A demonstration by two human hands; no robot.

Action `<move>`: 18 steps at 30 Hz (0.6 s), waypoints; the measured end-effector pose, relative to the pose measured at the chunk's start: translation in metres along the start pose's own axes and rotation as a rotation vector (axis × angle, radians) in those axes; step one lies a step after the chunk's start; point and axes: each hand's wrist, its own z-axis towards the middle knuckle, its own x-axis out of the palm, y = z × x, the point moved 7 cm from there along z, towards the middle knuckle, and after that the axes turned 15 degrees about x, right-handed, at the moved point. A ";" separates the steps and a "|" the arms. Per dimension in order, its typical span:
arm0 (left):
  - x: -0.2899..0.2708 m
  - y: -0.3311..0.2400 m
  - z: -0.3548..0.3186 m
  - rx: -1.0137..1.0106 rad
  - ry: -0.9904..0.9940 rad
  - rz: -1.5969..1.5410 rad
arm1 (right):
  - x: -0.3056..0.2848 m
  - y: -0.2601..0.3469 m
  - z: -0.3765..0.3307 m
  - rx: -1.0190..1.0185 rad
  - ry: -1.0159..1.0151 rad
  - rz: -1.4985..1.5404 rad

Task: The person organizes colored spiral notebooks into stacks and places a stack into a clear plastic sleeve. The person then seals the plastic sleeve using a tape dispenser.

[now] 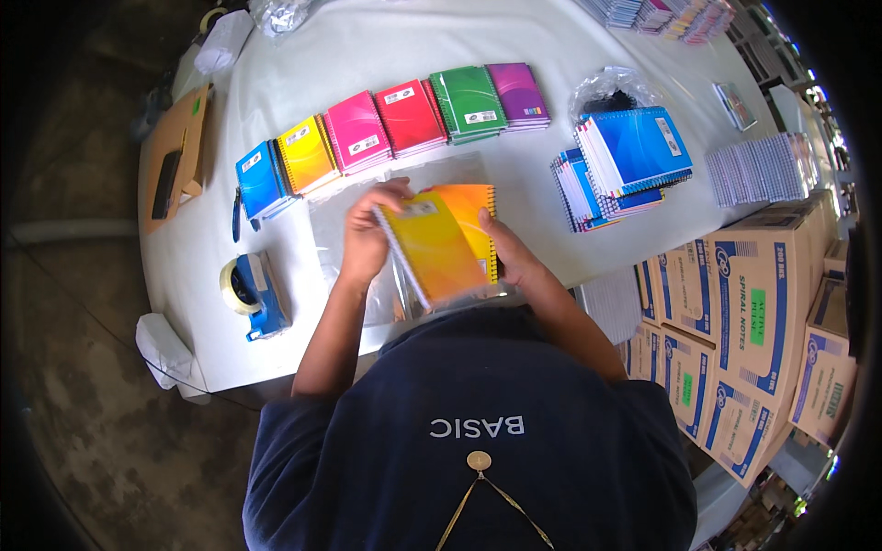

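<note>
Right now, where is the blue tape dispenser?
The head view shows the blue tape dispenser at left on the table, below the leftmost blue notebooks in frame.

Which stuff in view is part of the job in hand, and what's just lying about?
Likely in the job:
- yellow-orange paper spiral notebooks, between left hand and right hand
- row of multicoloured spiral-notebook stacks
- clear flat plastic

Apparently lying about:
- blue tape dispenser
- brown cardboard boxes
- flat brown cardboard piece
</note>
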 end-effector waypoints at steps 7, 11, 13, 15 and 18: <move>-0.068 0.008 0.024 0.231 0.112 1.074 | 0.014 -0.003 -0.010 -0.030 0.060 -0.226; -0.176 0.013 0.006 -0.367 0.177 1.830 | 0.003 0.001 -0.010 -0.078 -0.018 -0.036; -0.200 0.010 -0.010 -0.353 0.113 1.646 | -0.011 -0.002 -0.004 -0.078 -0.083 0.039; -0.194 -0.001 -0.008 -0.425 0.061 1.532 | -0.011 0.005 -0.003 -0.124 -0.069 0.017; -0.176 -0.045 -0.004 -0.060 -0.252 1.442 | -0.004 0.006 -0.007 -0.150 -0.103 0.001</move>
